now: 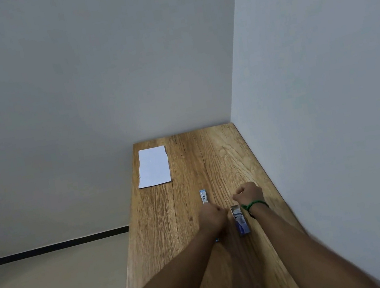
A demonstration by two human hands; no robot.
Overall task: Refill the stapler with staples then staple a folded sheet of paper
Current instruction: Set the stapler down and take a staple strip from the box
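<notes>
I see the stapler (204,196) lying on the wooden worktop (224,158), a little right of the middle. It is long and thin, and its long side runs straight away from me toward the back wall; I cannot tell which end is the front. My left hand (212,218) is curled shut over its near end, so most of it is hidden. I cannot tell if the hand really grips it. Just to the right lies a small blue box (240,219), also pointing away from me. My right hand (247,194) is closed in a fist just past the box's far end, and I cannot tell if it holds anything. A green band (253,205) is on that wrist. The folded white paper (154,167) lies flat, well apart, at the far left corner.
</notes>
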